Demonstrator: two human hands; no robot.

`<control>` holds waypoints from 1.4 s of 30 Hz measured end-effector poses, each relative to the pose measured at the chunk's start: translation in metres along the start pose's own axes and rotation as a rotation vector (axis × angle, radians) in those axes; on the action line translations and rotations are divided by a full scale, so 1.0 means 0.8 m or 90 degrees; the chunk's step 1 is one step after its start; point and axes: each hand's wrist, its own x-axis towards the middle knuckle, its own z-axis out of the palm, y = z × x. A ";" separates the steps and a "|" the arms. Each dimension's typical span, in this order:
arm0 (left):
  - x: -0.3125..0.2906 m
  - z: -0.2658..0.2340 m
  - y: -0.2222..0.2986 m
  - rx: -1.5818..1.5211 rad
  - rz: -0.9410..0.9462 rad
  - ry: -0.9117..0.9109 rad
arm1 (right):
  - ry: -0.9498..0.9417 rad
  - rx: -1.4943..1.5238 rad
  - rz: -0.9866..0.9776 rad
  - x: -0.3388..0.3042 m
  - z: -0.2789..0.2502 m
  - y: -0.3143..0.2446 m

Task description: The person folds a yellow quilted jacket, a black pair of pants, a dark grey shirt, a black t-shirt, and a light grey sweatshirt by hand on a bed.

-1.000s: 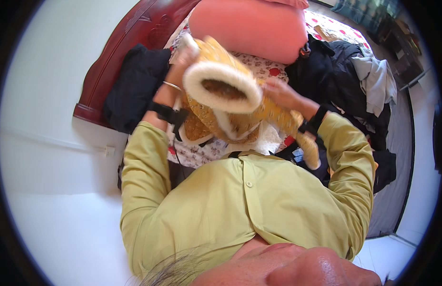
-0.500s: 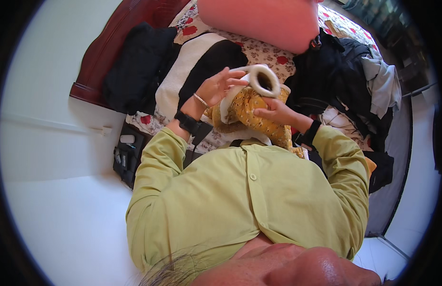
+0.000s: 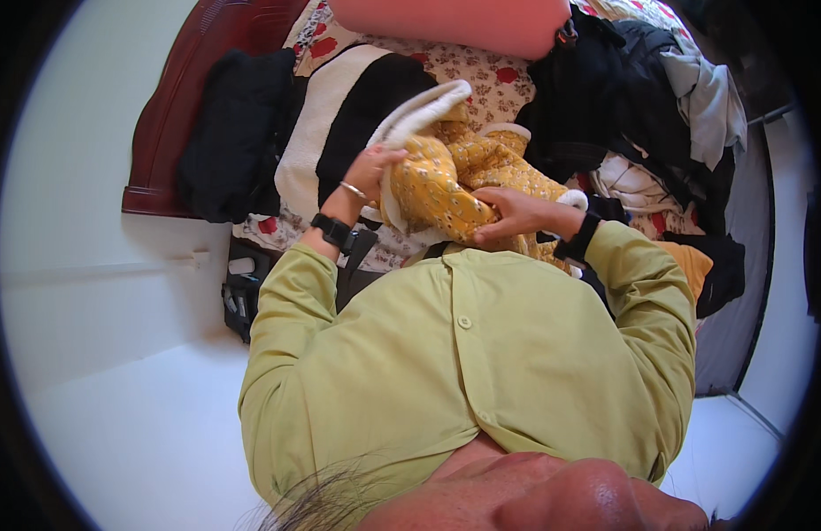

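A yellow quilted jacket (image 3: 428, 181) with a small floral print and white fleecy trim lies bunched in front of my body. My left hand (image 3: 372, 170) grips its left side just below the raised white edge, fingers curled round the cloth. Against the front of the same jacket rests my right hand (image 3: 516, 214), thumb and fingers apart and stretched to the left over the fabric. Part of the jacket's lower side is hidden by my hand and shirt front.
The jacket is over a bed with a flowered sheet (image 3: 494, 88). A black-and-white garment (image 3: 331, 115) and a folded dark garment (image 3: 238, 133) lie left. A large pink bundle (image 3: 454, 22) lies beyond; dark clothes (image 3: 596, 97) pile up right. A dark red headboard (image 3: 167, 133) stands left.
My left hand has come down from beside the round white-trimmed opening and taken hold of the jacket's left side. The jacket has spread wider, and my right hand's fingers have opened out.
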 end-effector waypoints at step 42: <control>-0.082 0.104 0.211 -0.156 0.454 -0.006 | 0.868 -0.013 0.211 -0.116 0.036 0.264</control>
